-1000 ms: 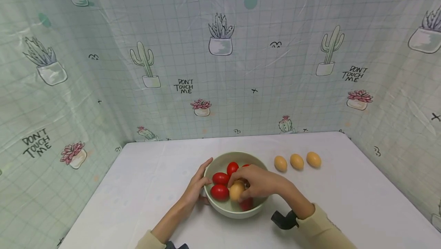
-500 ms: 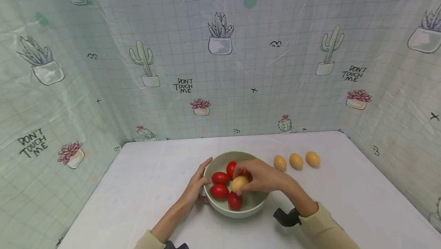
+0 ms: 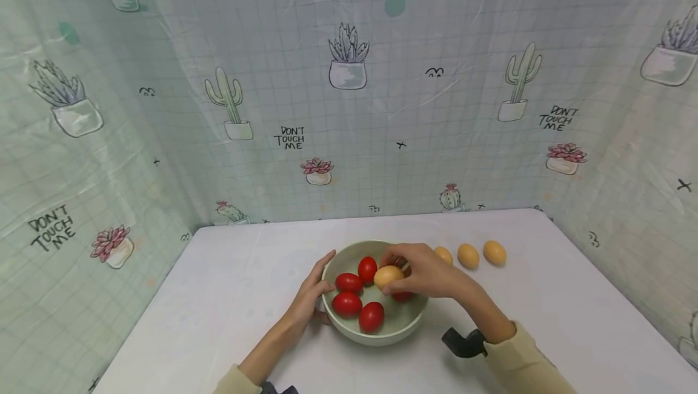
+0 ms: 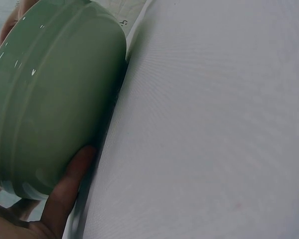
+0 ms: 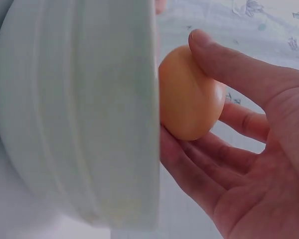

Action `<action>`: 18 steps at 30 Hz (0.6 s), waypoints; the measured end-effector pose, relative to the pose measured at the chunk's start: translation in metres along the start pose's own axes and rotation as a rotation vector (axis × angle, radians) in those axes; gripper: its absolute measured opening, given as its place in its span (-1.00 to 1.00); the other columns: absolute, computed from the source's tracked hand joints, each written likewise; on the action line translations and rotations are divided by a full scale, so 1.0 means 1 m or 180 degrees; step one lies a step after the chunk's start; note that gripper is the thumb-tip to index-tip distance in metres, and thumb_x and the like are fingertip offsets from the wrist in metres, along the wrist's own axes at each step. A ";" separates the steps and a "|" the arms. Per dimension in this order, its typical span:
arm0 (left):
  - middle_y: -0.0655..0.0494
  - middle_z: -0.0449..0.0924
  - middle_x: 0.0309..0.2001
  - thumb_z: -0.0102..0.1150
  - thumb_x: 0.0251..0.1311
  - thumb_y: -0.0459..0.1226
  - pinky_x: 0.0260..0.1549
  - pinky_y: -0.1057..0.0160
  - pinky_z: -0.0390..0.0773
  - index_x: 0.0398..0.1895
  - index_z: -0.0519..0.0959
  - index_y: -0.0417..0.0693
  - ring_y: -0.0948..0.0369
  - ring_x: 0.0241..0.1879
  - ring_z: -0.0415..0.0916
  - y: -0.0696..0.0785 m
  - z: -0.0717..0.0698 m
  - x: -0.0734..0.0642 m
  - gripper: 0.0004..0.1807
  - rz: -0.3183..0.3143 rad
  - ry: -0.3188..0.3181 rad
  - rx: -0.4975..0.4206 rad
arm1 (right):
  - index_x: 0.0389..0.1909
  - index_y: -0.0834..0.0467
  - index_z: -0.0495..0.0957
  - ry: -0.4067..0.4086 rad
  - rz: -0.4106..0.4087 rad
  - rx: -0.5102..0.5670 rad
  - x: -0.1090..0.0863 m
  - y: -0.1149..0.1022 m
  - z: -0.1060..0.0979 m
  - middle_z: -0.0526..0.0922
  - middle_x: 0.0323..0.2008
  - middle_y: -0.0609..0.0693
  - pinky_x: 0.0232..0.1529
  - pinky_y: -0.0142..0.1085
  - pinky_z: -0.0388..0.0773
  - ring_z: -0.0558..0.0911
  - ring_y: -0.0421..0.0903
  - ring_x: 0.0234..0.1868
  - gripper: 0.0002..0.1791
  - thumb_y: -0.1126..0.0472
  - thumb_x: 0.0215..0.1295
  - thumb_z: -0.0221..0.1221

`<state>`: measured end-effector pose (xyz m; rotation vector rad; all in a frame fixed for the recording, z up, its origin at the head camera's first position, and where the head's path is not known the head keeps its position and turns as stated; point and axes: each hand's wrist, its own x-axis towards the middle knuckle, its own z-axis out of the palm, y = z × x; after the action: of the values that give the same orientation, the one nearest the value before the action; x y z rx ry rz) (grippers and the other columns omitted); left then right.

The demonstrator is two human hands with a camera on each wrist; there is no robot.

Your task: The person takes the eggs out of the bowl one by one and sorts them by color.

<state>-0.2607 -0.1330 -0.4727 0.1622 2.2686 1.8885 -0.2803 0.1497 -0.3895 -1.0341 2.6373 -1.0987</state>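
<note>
A pale green bowl (image 3: 375, 339) stands on the white table with several red eggs (image 3: 347, 304) inside. My left hand (image 3: 306, 300) grips its left side, a digit over the rim; in the left wrist view a fingertip (image 4: 84, 154) presses low on the bowl's wall. Between thumb and fingers, my right hand (image 3: 428, 270) pinches a yellow-orange egg (image 3: 388, 276) over the right part of the bowl. The right wrist view shows this egg (image 5: 192, 94) at rim level, partly behind the bowl's wall (image 5: 104, 114). One red egg (image 3: 402, 297) is partly hidden under the right hand.
Three yellow eggs lie in a row on the table right of the bowl: a near one (image 3: 444, 255) partly covered by the right hand, a middle one (image 3: 468, 256) and a far one (image 3: 494, 253). A cactus-print cloth (image 3: 403, 176) hangs behind the table.
My right hand has lifted the yellow-orange egg from among the red ones and carried it back and to the right, uncovering the front red egg. The left hand stays on the bowl.
</note>
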 end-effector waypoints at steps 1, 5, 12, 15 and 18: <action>0.07 0.11 0.64 -0.06 0.22 -0.25 0.11 -0.39 0.43 0.60 0.18 0.42 -0.21 0.59 0.04 0.000 0.000 0.000 -0.18 -0.0001 0.0004 -0.0002 | -0.10 -0.02 0.62 0.0021 0.0047 0.0013 -0.001 0.001 -0.002 0.70 -0.21 -0.19 -0.11 -0.33 0.66 0.65 -0.15 -0.13 -0.63 0.03 0.11 0.52; 0.09 0.12 0.64 -0.06 0.22 -0.26 0.15 -0.37 0.41 0.60 0.19 0.43 -0.20 0.59 0.05 -0.001 -0.001 0.000 -0.18 -0.0006 0.0019 0.0005 | -0.08 -0.01 0.62 0.0169 0.0155 0.0017 -0.007 0.005 -0.010 0.71 -0.15 -0.15 -0.10 -0.34 0.66 0.67 -0.12 -0.09 -0.62 0.03 0.13 0.51; 0.12 0.13 0.64 -0.04 0.23 -0.25 0.25 -0.50 0.29 0.60 0.19 0.45 -0.18 0.60 0.04 -0.002 0.000 0.000 -0.19 0.0003 0.0023 -0.0017 | -0.09 0.03 0.62 0.0437 0.0312 0.0065 -0.014 0.009 -0.024 0.72 -0.13 -0.08 -0.10 -0.34 0.69 0.71 -0.08 -0.08 -0.63 0.01 0.15 0.49; 0.12 0.14 0.63 -0.04 0.23 -0.25 0.23 -0.45 0.34 0.59 0.20 0.46 -0.17 0.59 0.06 -0.001 0.000 0.000 -0.19 -0.0011 0.0031 -0.0030 | -0.10 0.03 0.62 0.0534 0.0340 0.0031 -0.017 0.012 -0.027 0.72 -0.14 -0.06 -0.11 -0.34 0.69 0.72 -0.09 -0.11 -0.62 0.02 0.13 0.51; 0.11 0.14 0.63 -0.04 0.23 -0.25 0.22 -0.46 0.34 0.59 0.20 0.47 -0.17 0.59 0.06 -0.001 0.000 -0.001 -0.19 -0.0028 0.0037 -0.0030 | -0.11 0.03 0.62 0.0616 0.0398 -0.0011 -0.019 0.015 -0.029 0.72 -0.14 -0.06 -0.12 -0.34 0.69 0.71 -0.10 -0.12 -0.62 0.00 0.13 0.51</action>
<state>-0.2596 -0.1335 -0.4732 0.1402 2.2638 1.9003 -0.2838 0.1867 -0.3809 -0.7869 2.8081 -1.2236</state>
